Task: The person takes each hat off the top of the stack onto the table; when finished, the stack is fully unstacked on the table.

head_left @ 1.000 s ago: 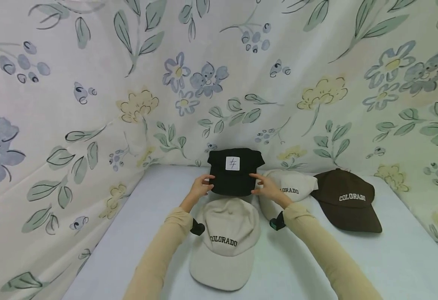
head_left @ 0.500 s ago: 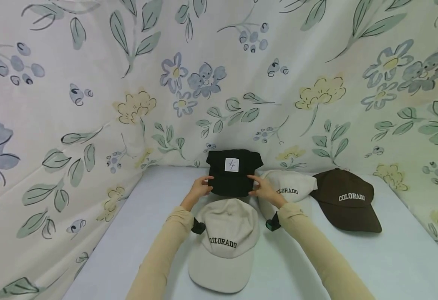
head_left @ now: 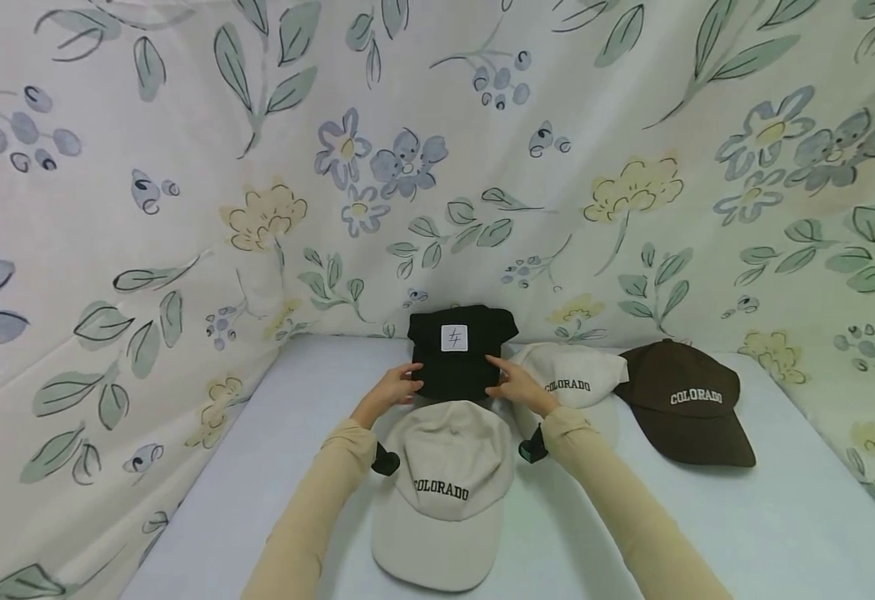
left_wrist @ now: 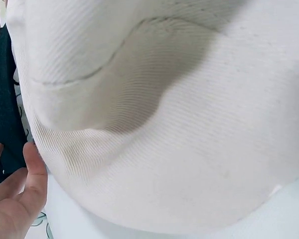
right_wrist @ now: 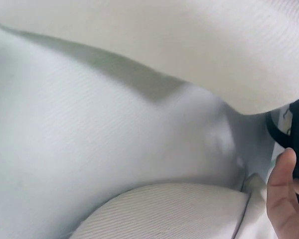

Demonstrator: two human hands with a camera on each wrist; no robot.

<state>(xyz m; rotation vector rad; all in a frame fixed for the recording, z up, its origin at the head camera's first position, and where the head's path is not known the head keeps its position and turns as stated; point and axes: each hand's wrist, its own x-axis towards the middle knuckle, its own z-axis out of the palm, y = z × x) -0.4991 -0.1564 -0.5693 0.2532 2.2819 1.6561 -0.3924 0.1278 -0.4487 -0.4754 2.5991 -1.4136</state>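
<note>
A black cap [head_left: 456,379] with a white square patch lies at the back of the table, brim towards me. My left hand [head_left: 390,392] grips the brim's left edge and my right hand [head_left: 518,387] its right edge, fingertips on the fabric and thumbs lower down. In the left wrist view, the left hand [left_wrist: 20,199] shows beside the dark cloth; the right hand [right_wrist: 284,196] is at the right wrist view's edge. Directly in front, between my forearms, sits a cream COLORADO cap [head_left: 441,496].
A second cream cap [head_left: 568,375], partly behind my right hand, touches a dark brown COLORADO cap [head_left: 685,400] on the right. The white table [head_left: 745,533] ends at a floral cloth [head_left: 437,167] hanging behind and at the left.
The black cap has shifted slightly towards me and a little left with both hands on it, its brim now closer to the front cream cap. The view has drifted slightly.
</note>
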